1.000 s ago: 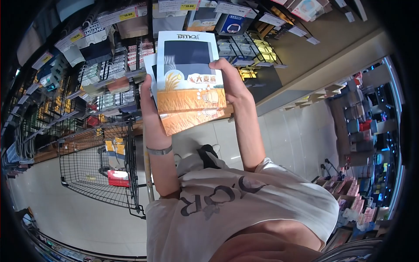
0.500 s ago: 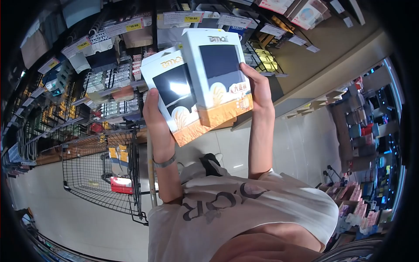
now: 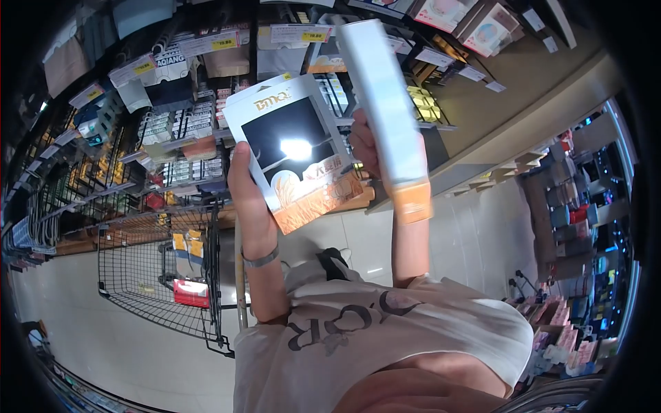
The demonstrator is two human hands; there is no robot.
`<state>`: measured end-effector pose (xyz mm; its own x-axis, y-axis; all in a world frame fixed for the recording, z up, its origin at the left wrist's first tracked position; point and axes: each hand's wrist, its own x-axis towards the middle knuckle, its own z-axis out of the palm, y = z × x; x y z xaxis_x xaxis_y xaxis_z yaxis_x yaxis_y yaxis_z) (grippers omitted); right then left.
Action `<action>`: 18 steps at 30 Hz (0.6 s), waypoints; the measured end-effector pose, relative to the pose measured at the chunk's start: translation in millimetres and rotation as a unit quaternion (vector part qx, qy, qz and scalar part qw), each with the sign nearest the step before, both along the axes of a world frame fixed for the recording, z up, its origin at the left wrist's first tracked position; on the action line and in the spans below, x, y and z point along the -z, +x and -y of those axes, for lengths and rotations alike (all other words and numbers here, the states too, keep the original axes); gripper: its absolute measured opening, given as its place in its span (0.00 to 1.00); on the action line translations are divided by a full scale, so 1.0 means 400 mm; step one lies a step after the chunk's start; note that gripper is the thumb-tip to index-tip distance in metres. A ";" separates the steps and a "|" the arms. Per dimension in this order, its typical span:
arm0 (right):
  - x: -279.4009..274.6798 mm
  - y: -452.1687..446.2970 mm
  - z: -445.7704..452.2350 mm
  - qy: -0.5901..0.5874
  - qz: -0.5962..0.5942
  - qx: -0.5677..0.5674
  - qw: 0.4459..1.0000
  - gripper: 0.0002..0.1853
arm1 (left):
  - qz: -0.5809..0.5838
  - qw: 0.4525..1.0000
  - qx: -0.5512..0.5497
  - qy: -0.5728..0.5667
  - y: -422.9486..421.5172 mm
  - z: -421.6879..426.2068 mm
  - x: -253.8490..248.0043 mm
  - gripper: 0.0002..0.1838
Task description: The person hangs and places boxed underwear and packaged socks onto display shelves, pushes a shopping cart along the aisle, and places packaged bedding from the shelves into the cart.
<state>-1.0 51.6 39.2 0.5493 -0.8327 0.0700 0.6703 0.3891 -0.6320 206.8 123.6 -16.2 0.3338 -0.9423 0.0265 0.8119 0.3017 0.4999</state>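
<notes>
Box (image 3: 292, 153) is clamped by left hand (image 3: 250, 196), thumb at edge, fingers hidden behind; edge-on carton (image 3: 385, 107) is clasped by right hand (image 3: 365, 146), fingers curled.

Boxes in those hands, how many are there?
2: one box front-on in the left hand, another box edge-on in the right hand. More might be hidden behind them.
</notes>
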 end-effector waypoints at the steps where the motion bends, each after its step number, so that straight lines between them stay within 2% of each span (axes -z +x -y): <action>1: -0.036 0.012 -0.029 -0.001 -0.149 0.116 0.982 0.16 | 0.001 1.000 0.005 -0.002 0.001 -0.003 0.003 0.24; 2: -0.045 0.025 -0.035 -0.025 -0.218 0.154 0.963 0.18 | 0.023 1.000 0.000 -0.010 0.003 -0.002 0.009 0.24; 3: -0.035 0.022 -0.022 -0.113 -0.262 0.107 0.952 0.20 | 0.046 0.999 -0.005 -0.019 0.006 0.002 0.019 0.25; 4: -0.019 0.028 -0.027 -0.107 -0.300 0.140 0.938 0.17 | 0.068 0.997 -0.008 -0.028 0.005 0.006 0.028 0.25; 12: 0.003 0.046 -0.023 -0.133 -0.375 0.151 0.905 0.15 | 0.027 0.997 0.020 -0.067 -0.027 0.022 0.040 0.27; 15: 0.001 0.052 -0.030 -0.143 -0.375 0.165 0.901 0.14 | 0.069 0.996 0.006 -0.056 -0.037 0.005 0.012 0.27; 18: 0.029 0.058 -0.027 -0.200 -0.386 0.205 0.877 0.14 | 0.093 0.995 0.004 -0.036 -0.038 0.007 0.027 0.29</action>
<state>22.2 62.5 27.8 0.2228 -0.9647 0.1407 0.0151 -0.1409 -0.9899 191.8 120.9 -27.1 0.3090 -0.9385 0.1539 0.7104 0.3354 0.6188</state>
